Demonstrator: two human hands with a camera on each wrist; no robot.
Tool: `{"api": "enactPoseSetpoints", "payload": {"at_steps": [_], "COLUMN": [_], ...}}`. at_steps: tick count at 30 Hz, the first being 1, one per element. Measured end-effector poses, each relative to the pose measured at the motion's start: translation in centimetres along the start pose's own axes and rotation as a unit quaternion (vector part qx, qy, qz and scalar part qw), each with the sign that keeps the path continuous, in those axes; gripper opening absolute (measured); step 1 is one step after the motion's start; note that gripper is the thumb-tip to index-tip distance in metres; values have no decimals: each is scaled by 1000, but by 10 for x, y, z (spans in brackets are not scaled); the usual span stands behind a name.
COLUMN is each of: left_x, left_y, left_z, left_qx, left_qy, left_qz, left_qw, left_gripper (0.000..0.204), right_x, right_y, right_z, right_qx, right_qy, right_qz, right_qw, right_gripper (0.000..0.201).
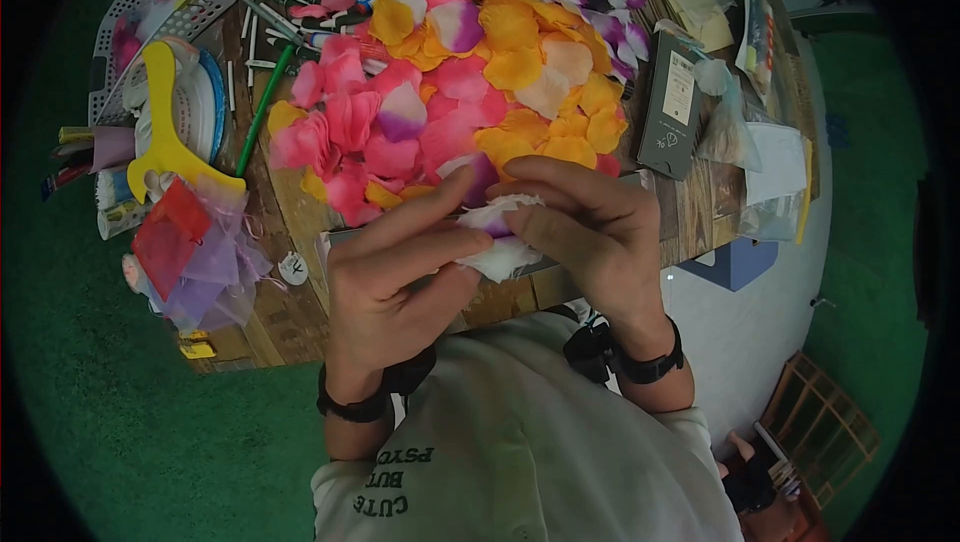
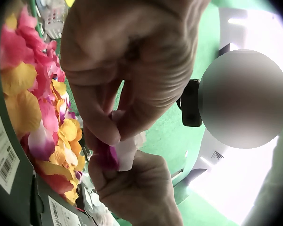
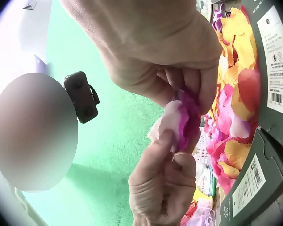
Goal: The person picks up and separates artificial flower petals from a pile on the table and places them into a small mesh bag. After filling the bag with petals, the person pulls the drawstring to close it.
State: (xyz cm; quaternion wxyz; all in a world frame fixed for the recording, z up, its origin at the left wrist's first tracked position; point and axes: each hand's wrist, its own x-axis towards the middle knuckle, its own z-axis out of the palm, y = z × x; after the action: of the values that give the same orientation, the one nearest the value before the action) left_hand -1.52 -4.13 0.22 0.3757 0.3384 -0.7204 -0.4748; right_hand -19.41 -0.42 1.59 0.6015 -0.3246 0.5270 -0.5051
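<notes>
Above the near edge of the table, my left hand (image 1: 395,277) and right hand (image 1: 595,232) meet around purple-and-white fabric petals (image 1: 492,222). Thumb and fingers of the left hand pinch them from one side, and the right thumb and fingers pinch from the other. Thin white material with frayed edges (image 1: 505,260) shows below the thumbs. In the right wrist view the petals (image 3: 172,117) appear layered, white in front of deep purple. The fingers hide part of them in the left wrist view.
Pink, orange and purple-white petals (image 1: 460,82) are heaped beyond my hands. A dark box (image 1: 665,127) stands right of the heap. Markers (image 1: 290,17), a green stick (image 1: 262,117), a yellow handle-like piece (image 1: 165,132) and mesh bags (image 1: 215,277) lie left.
</notes>
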Motion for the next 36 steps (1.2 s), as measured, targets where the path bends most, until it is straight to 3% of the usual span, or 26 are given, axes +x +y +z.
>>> {"api": "enactPoseSetpoints", "payload": {"at_steps": [4,8,11,13,17,18,20,24,26,30,31,34,36], "left_x": [0,-2,-3,-1,-3,-2,3,3,2,-1,-1,-1,-1], "left_y": [3,5,7,7,4,8,21,16,12,7,5,5,6], "left_z": [-1,5,8,8,10,11,15,17,14,6,7,13,19], "left_qx": [-38,-87,-107,-103,-72,-72,-156,-183,-231,-168,-171,-169,-162], "left_qy": [-11,18,52,58,53,52,82,75,23,-37,-22,27,60], "left_qz": [-81,-152,-152,-152,-126,-127,-248,-250,-278,-296,-279,-244,-224], "left_qw": [996,984,981,981,988,988,952,948,932,939,945,955,959], "left_gripper": [26,26,24,23,26,26,31,35,28,21,19,17,17], "right_x": [-2,-3,-5,-3,-4,-5,-6,-6,-5,-5,-4,-3,-4], "right_y": [3,4,1,6,3,2,1,9,12,13,13,14,13], "right_z": [-2,-2,-3,-7,-6,-4,-2,-4,-6,-3,-2,-2,0], "right_qx": [-51,-52,-27,-99,-150,-139,-127,-92,-94,-257,-315,-287,-252], "right_qy": [-38,-28,-27,-67,-65,-37,-11,-12,-21,-11,1,2,15], "right_qz": [-53,-30,-6,-129,-118,-81,-47,-50,-75,-163,-191,-217,-168], "right_qw": [997,998,999,984,980,986,991,994,992,953,930,933,953], "right_gripper": [35,37,39,41,40,39,38,34,32,28,27,26,26]}}
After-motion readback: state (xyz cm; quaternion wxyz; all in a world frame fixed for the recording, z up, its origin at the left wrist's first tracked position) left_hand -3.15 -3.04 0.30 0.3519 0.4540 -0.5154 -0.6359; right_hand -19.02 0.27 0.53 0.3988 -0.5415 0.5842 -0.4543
